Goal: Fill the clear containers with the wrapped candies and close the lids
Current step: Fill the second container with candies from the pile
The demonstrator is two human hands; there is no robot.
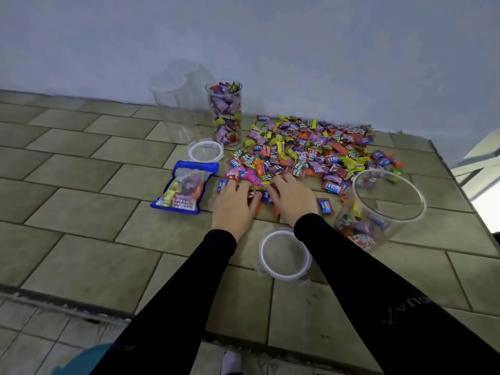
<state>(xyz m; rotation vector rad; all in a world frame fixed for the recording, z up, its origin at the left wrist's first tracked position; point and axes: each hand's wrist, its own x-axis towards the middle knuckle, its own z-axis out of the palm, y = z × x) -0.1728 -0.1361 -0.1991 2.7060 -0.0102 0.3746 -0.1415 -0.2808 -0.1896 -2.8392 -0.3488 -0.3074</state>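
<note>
A big pile of wrapped candies (311, 147) covers the tiled table toward the back right. My left hand (235, 204) and my right hand (290, 197) lie side by side on the pile's near edge, fingers curled over a clump of candies between them. A wide clear container (389, 196) stands at the right with a few candies in its bottom. A tall clear container (226, 115) by the wall is nearly full of candies. Two empty clear containers (173, 104) stand left of it. A round lid (284, 255) lies between my forearms; another lid (205, 151) lies in front of the tall container.
A blue candy bag (185, 189) lies left of my left hand. A loose blue candy (324, 205) sits by my right wrist. The table (81, 185) ends at the near edge and at the right side. A wall runs behind.
</note>
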